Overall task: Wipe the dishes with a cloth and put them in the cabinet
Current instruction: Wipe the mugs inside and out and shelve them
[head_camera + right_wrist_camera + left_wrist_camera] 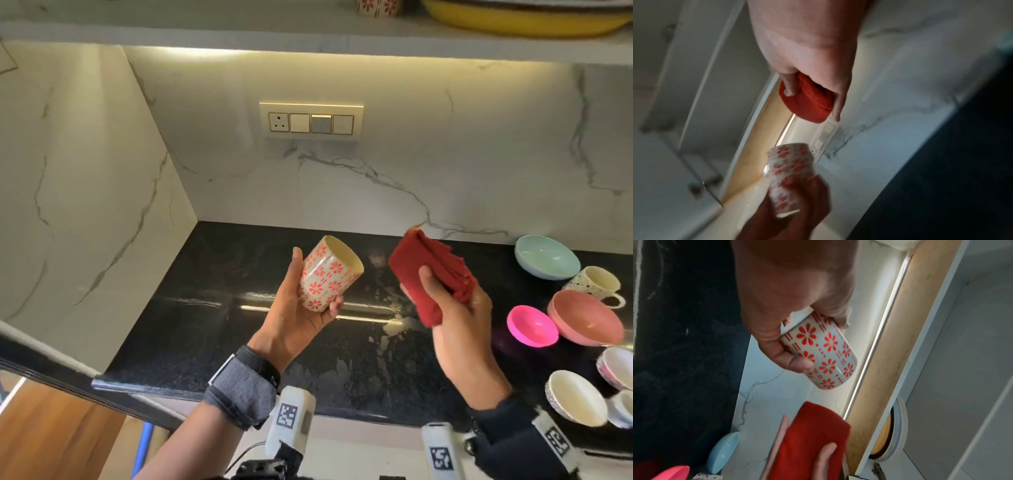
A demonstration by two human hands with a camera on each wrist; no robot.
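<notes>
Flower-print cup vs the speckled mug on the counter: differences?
The flower-print cup has no visible handle; the speckled mug has one. The cup carries red flowers, the mug dark speckles. The cup is tilted in the left hand, off the counter; the mug stands upright on the black counter. Both look cream inside and empty.

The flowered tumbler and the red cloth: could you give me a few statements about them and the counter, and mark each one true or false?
1. The left hand grips the white ceramic tumbler with red flowers. True.
2. The right hand holds a blue sponge. False: it holds a folded red cloth.
3. The cloth touches the tumbler. False: they are apart.
4. A pale blue bowl sits on the black stone counter. True.
5. The tumbler stands on the counter. False: it is held tilted above it.
</notes>
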